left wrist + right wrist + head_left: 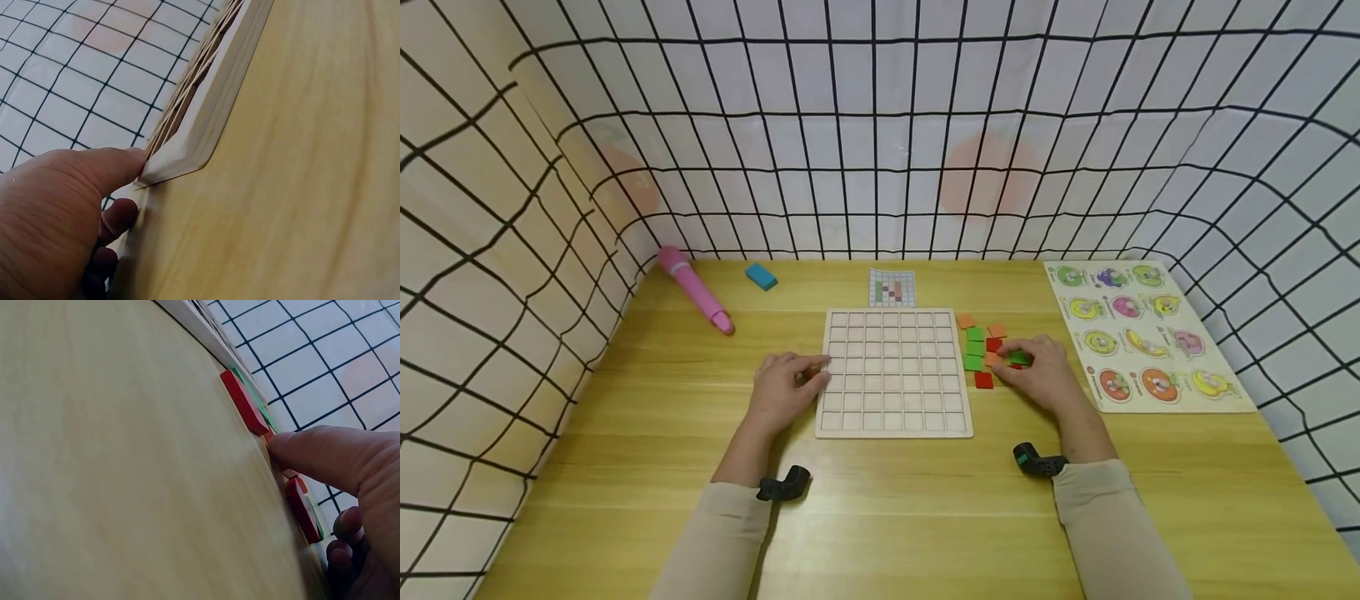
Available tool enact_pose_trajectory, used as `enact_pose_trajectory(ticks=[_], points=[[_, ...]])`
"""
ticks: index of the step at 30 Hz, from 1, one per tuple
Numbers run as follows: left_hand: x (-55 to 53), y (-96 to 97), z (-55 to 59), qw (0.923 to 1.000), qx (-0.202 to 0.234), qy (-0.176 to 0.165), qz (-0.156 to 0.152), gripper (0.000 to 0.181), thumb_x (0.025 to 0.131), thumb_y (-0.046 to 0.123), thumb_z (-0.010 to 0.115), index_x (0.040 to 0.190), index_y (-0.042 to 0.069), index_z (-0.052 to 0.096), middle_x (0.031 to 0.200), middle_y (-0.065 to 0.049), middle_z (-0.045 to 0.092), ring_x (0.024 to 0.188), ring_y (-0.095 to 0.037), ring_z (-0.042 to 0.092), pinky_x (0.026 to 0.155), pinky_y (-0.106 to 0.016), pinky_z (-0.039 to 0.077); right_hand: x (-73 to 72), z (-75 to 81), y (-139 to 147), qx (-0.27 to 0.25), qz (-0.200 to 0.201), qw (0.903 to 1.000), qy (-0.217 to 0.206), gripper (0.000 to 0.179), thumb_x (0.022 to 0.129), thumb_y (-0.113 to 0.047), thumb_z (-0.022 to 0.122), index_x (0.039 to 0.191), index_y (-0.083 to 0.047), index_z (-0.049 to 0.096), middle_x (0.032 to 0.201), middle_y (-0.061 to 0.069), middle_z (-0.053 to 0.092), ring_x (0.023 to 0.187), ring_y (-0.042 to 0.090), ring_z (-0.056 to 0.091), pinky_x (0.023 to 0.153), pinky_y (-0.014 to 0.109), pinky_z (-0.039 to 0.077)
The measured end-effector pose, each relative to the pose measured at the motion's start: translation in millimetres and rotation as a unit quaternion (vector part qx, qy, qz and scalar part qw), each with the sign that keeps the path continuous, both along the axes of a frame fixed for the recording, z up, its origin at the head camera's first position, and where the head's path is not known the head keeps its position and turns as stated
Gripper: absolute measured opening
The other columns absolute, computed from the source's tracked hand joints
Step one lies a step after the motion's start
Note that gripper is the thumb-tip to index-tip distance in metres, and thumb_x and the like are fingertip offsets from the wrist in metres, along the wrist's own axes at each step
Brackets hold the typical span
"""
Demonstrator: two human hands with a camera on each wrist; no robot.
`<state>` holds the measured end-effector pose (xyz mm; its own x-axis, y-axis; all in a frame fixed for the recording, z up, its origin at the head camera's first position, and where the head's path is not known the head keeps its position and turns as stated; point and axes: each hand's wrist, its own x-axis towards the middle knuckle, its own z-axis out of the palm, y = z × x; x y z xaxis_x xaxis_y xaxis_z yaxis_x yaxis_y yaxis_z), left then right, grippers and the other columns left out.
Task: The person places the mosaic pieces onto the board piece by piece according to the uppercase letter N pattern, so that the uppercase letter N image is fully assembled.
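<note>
A pale wooden grid board (895,372) lies flat on the table. At its left edge my left hand (780,387) rests thumb and forefinger against the rim; the left wrist view shows the thumb (119,165) touching the frame. Small square tiles lie to the right of the board: green tiles (973,362), red tiles (984,380) and orange tiles (966,321). My right hand (1040,372) is over the right part of these tiles, thumb and forefinger apart. Its thumb (312,450) touches an orange tile (992,359), and the hand partly covers green and red tiles.
A small printed pattern card (892,288) lies behind the board. At the back left are a pink microphone-shaped object (696,287) and a blue block (762,276). A fruit picture board (1138,333) lies on the right. Black netting (880,133) before white sheeting surrounds the table.
</note>
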<state>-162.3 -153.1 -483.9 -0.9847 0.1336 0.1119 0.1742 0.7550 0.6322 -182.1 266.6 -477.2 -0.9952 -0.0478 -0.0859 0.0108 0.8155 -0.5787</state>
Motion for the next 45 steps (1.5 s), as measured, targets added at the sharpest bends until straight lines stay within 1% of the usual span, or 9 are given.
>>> enact_pose_trajectory(ticks=[4, 11, 16, 23, 32, 38, 41, 43, 45], points=[[0.1, 1.3, 0.0, 1.0, 0.001, 0.0, 0.0, 0.033, 0.095, 0.033, 0.071, 0.126, 0.022, 0.074, 0.097, -0.004, 0.07, 0.094, -0.024, 0.049, 0.084, -0.04, 0.031, 0.2, 1.8, 1.2, 0.002, 0.003, 1.0, -0.008, 0.045, 0.092, -0.044, 0.073, 0.125, -0.015, 0.068, 0.135, 0.024, 0.051, 0.126, 0.043, 0.038, 0.104, 0.064, 0.035], [1.3, 1.8, 1.9, 0.9999, -0.002, -0.008, 0.008, 0.033, 0.095, 0.032, 0.071, 0.127, 0.023, 0.074, 0.098, -0.004, 0.07, 0.094, -0.025, 0.049, 0.086, -0.042, 0.031, 0.7, 3.0, 1.3, -0.005, 0.001, 0.9999, -0.015, 0.04, 0.09, -0.04, 0.075, 0.12, -0.015, 0.069, 0.129, 0.022, 0.05, 0.124, 0.042, 0.037, 0.102, 0.061, 0.036], [0.8, 1.8, 1.5, 0.9999, -0.002, -0.011, 0.005, 0.033, 0.095, 0.033, 0.071, 0.127, 0.023, 0.074, 0.099, -0.004, 0.07, 0.096, -0.025, 0.05, 0.086, -0.041, 0.031, 1.6, 1.5, 2.6, -0.003, 0.003, 0.9998, -0.017, 0.042, 0.09, -0.041, 0.075, 0.123, -0.015, 0.069, 0.135, 0.023, 0.05, 0.128, 0.044, 0.037, 0.105, 0.063, 0.035], [1.4, 0.3, 0.8, 1.0, 0.002, -0.001, 0.007, 0.033, 0.094, 0.031, 0.072, 0.126, 0.022, 0.074, 0.097, -0.004, 0.07, 0.094, -0.025, 0.049, 0.084, -0.041, 0.03, 1.6, 2.6, 2.5, 0.003, 0.015, 0.9998, -0.015, 0.044, 0.091, -0.04, 0.074, 0.125, -0.012, 0.069, 0.133, 0.024, 0.053, 0.126, 0.043, 0.04, 0.107, 0.061, 0.035], [0.8, 1.8, -0.2, 1.0, 0.009, -0.001, 0.004, 0.032, 0.095, 0.032, 0.071, 0.125, 0.022, 0.074, 0.097, -0.004, 0.07, 0.094, -0.025, 0.049, 0.085, -0.041, 0.031, -0.2, 1.4, 6.1, 0.007, 0.022, 0.9996, -0.015, 0.042, 0.093, -0.039, 0.073, 0.124, -0.011, 0.071, 0.134, 0.024, 0.054, 0.128, 0.042, 0.042, 0.11, 0.061, 0.034], [0.3, 2.0, -0.7, 1.0, 0.007, 0.0, 0.003, 0.032, 0.095, 0.031, 0.072, 0.125, 0.022, 0.075, 0.096, -0.003, 0.07, 0.094, -0.024, 0.05, 0.085, -0.041, 0.031, 1.1, 2.8, 5.8, -0.001, 0.015, 0.9997, -0.022, 0.045, 0.093, -0.042, 0.073, 0.125, -0.011, 0.07, 0.134, 0.024, 0.055, 0.128, 0.042, 0.042, 0.11, 0.06, 0.034], [0.4, 2.0, -0.1, 1.0, 0.007, -0.002, 0.003, 0.032, 0.095, 0.031, 0.071, 0.125, 0.022, 0.074, 0.097, -0.003, 0.07, 0.094, -0.024, 0.049, 0.085, -0.041, 0.031, 1.1, 4.4, 5.1, -0.009, 0.008, 0.9997, -0.019, 0.044, 0.093, -0.042, 0.072, 0.124, -0.01, 0.07, 0.129, 0.023, 0.056, 0.121, 0.039, 0.046, 0.104, 0.058, 0.038], [0.3, 2.0, 0.4, 1.0, 0.006, -0.003, 0.002, 0.032, 0.095, 0.031, 0.071, 0.126, 0.022, 0.074, 0.097, -0.003, 0.07, 0.094, -0.024, 0.049, 0.085, -0.041, 0.031, 0.3, 5.4, 5.1, -0.015, 0.0, 0.9997, -0.018, 0.044, 0.094, -0.043, 0.072, 0.123, -0.01, 0.069, 0.12, 0.021, 0.056, 0.111, 0.036, 0.048, 0.095, 0.052, 0.042], [0.1, 1.5, 1.3, 1.0, 0.005, -0.005, 0.003, 0.032, 0.095, 0.032, 0.071, 0.126, 0.022, 0.074, 0.097, -0.003, 0.07, 0.094, -0.024, 0.049, 0.085, -0.041, 0.031, -0.6, 6.8, 4.7, -0.02, -0.01, 0.9996, -0.018, 0.043, 0.094, -0.043, 0.071, 0.123, -0.012, 0.067, 0.113, 0.018, 0.055, 0.103, 0.033, 0.048, 0.086, 0.045, 0.041]])
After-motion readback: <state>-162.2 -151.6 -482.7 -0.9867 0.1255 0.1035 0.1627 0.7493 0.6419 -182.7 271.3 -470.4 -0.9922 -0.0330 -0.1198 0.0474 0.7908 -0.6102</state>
